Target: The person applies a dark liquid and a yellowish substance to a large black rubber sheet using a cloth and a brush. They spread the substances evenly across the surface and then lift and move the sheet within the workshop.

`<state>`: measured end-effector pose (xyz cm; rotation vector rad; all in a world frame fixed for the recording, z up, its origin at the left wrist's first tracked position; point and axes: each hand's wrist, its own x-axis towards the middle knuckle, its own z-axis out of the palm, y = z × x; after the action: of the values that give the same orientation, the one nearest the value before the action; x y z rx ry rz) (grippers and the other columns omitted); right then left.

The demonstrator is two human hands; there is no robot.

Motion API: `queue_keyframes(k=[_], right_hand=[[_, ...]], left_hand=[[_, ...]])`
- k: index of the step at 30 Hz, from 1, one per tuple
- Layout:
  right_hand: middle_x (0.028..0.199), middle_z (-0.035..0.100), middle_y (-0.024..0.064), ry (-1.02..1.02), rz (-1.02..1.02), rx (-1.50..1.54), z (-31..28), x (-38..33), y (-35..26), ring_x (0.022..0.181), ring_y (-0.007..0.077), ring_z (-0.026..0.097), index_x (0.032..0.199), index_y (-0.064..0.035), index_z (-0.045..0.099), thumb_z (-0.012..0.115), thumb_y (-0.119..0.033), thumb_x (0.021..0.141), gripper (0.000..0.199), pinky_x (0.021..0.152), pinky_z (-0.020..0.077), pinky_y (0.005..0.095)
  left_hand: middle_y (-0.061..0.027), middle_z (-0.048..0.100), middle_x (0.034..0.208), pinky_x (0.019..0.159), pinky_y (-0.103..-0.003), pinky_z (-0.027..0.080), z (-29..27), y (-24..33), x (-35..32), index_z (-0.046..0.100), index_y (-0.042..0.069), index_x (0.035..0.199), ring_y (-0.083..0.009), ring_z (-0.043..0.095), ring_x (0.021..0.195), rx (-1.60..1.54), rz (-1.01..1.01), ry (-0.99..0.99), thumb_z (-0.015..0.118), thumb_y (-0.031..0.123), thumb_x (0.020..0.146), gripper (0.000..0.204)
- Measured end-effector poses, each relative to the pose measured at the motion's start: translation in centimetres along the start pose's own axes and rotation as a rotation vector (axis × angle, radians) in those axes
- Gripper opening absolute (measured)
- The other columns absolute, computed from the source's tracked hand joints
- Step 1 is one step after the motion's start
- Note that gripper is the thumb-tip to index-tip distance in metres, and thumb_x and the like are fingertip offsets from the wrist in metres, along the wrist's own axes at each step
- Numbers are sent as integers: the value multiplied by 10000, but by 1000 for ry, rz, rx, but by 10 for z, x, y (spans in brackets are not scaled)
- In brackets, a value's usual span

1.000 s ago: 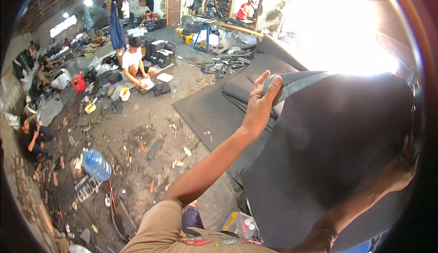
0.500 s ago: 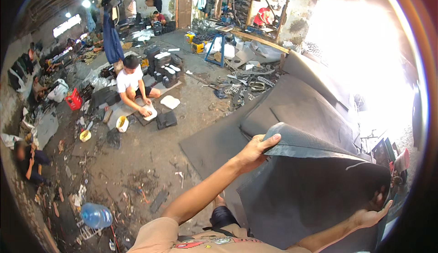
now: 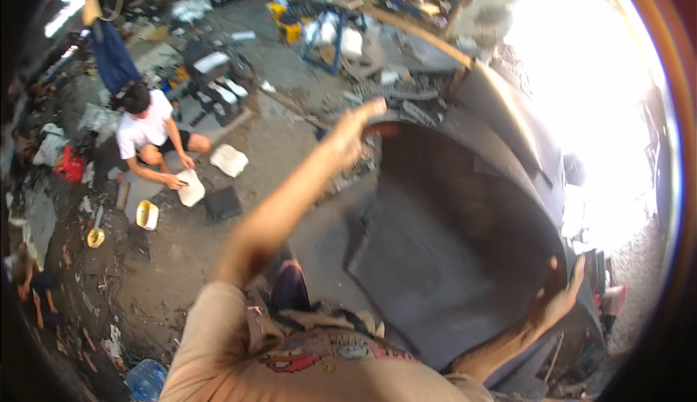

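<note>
A large dark grey rubber-like sheet (image 3: 443, 235) hangs curved between my two hands, its far edge lifted and bowed upward. My left hand (image 3: 353, 132) is closed on the far left corner, with the arm stretched forward. On the right, my right hand (image 3: 555, 302) grips the side edge, thumb on the inner face and fingers outside. The sheet's near part sags toward my body and the floor. More dark sheets (image 3: 526, 122) lie beyond it, partly hidden by the raised one.
A person in a white shirt (image 3: 149, 126) crouches at the left, handling a pale flat piece (image 3: 191, 188). Near them stand yellowish tubs (image 3: 147, 215) and a red crate (image 3: 69, 165). A blue stand (image 3: 324, 43) and scraps are farther back. A blue water bottle (image 3: 147, 380) sits lower left.
My left hand has moved up and away with the sheet's corner, opening the fold so the inner face shows. My right hand has moved slightly left and up. The view has tilted downward.
</note>
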<state>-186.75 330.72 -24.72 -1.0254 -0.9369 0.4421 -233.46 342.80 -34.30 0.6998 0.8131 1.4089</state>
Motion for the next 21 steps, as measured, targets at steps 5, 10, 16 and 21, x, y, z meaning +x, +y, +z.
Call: queue_keyframes(k=[5,10,16,21], right_hand=[[1239,656,287,-33,29,90,207,42,47,1170,317,636,1370,130,566,628,-390,1038,620,1085,445,428],[1316,637,321,-25,56,105,392,89,157,1282,358,602,1436,137,469,572,-366,1061,636,1169,392,468],[1265,671,280,-200,107,248,598,147,253,1220,337,644,1326,110,587,535,-296,1077,479,1146,444,446],[1245,689,233,-264,51,294,754,206,376,1161,326,672,1239,99,656,527,-280,1075,432,1111,482,433]], left_hand=[[-106,703,1196,986,-539,528,-94,69,186,644,75,1299,-230,671,1123,-272,158,-86,699,326,968,419],[-86,702,1137,998,-501,541,-174,133,330,669,17,1199,-219,681,1067,-462,331,-6,703,232,969,316],[-36,675,1027,928,-366,556,-287,256,489,668,26,1081,-162,686,972,-470,397,10,685,144,983,155],[-7,678,945,815,-299,551,-388,336,639,693,58,978,-115,670,859,-456,570,14,696,114,965,57]])
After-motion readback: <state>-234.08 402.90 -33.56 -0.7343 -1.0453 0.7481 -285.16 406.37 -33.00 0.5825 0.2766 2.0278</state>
